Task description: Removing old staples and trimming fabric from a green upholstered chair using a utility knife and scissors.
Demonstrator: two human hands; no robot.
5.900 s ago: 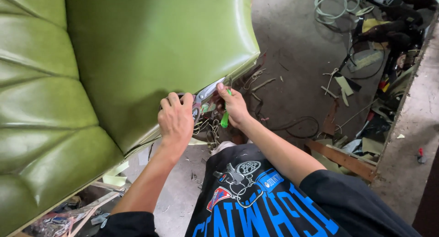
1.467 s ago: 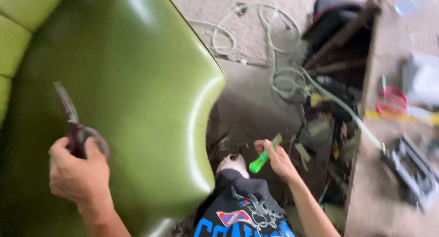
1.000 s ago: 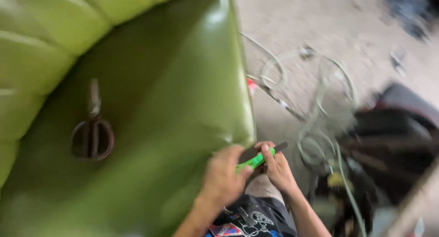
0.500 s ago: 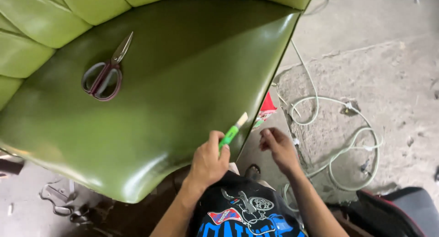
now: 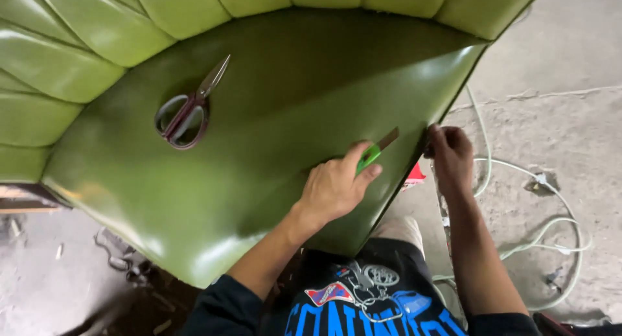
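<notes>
- Head view, nearest: left hand closed around a green utility knife, blade angled toward the seat's right edge, as if lined up on the seam.
- Right hand pinches that edge of the green vinyl seat, apparently to brace it.
- Farther: scissors lie shut on the seat, near the backrest, untouched.
- Beyond: pale hose on the floor.

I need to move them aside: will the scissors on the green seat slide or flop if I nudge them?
The scissors look like rigid metal, so probably no flopping. Lying flat, they shouldn't roll. The glossy green seat may let them slide easily.
</notes>
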